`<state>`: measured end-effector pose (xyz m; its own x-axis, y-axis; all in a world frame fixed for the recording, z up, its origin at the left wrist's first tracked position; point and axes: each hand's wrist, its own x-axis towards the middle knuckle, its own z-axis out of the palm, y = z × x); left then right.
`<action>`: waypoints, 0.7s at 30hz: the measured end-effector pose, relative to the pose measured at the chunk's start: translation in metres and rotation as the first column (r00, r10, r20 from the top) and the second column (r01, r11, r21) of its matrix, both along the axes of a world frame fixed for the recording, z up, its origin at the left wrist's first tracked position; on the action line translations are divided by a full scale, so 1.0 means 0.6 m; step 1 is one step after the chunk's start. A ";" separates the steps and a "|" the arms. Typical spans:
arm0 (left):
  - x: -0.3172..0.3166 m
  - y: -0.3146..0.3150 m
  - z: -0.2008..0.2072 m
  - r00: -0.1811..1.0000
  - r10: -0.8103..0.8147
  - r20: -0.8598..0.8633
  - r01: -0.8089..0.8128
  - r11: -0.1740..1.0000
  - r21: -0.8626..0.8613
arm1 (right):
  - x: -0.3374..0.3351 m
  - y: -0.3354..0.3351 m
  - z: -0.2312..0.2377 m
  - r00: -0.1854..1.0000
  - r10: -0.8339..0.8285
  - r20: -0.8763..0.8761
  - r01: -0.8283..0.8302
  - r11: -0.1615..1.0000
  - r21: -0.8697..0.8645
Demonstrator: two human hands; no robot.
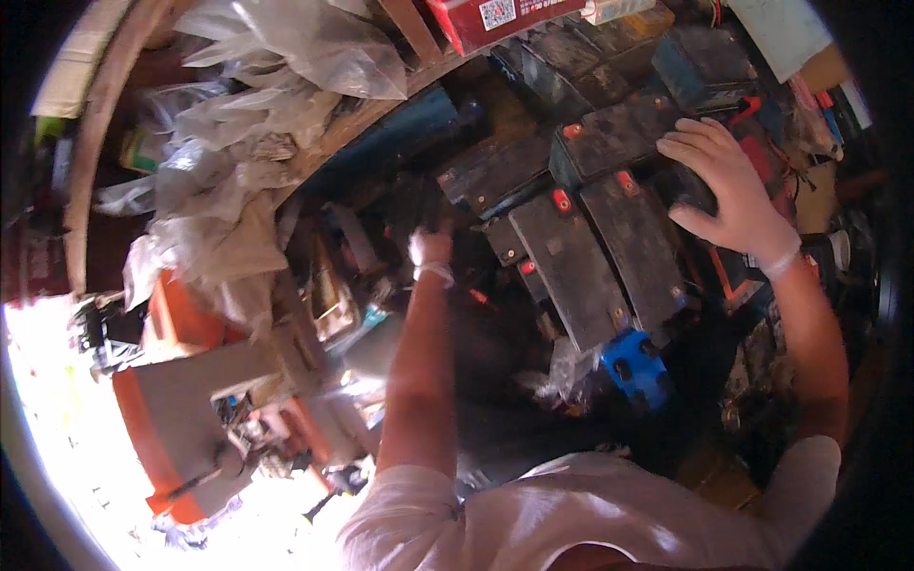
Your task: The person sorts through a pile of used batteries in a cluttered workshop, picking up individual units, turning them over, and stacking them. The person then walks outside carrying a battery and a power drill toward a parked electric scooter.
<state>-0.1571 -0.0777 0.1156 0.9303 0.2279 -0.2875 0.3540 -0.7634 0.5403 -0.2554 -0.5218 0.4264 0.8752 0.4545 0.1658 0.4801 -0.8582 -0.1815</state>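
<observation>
My right hand (731,195), in a pale glove, hovers at the right over a cluster of dark block batteries. Its thumb and fingers are spread, with nothing seen between them. Just left of it lie two long batteries, one (636,249) beside the other (568,271), both with red terminal caps. Behind them is another red-capped battery (614,138), with one more (500,179) to its left. My left hand (431,251), also gloved, reaches into the dark area left of the batteries. Motion blur and shadow hide its fingers and whatever they touch.
Clear plastic bags (286,57) hang over a wooden shelf edge (347,128) at the upper left. A red box (495,21) sits at the top. Nearer me is a blue plastic piece (636,369). An orange-and-grey case (186,428) stands at the lower left.
</observation>
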 end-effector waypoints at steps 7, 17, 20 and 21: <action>-0.312 -0.072 0.381 0.973 -0.192 -0.126 0.121 0.896 -0.428 | 0.001 0.005 0.009 0.999 -0.046 -0.004 0.046 0.999 0.002; -0.556 0.013 0.793 0.932 -0.245 -0.267 0.168 0.945 -0.281 | 0.000 0.034 0.042 0.965 -0.248 -0.086 0.208 0.922 -0.326; -0.709 0.119 0.818 0.942 0.073 -0.329 -0.144 0.970 -0.196 | -0.027 0.078 0.069 0.925 -0.376 -0.048 0.323 0.848 -0.420; -0.773 0.158 0.824 0.895 0.238 -0.377 -0.337 0.915 -0.223 | -0.046 0.091 0.085 0.925 -0.377 -0.044 0.330 0.855 -0.399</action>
<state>-0.6207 0.0169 0.6100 0.6717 0.3360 -0.6602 0.7320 -0.4377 0.5221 -0.2827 -0.4673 0.4776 0.9908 0.1174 -0.0678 0.1268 -0.9796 0.1557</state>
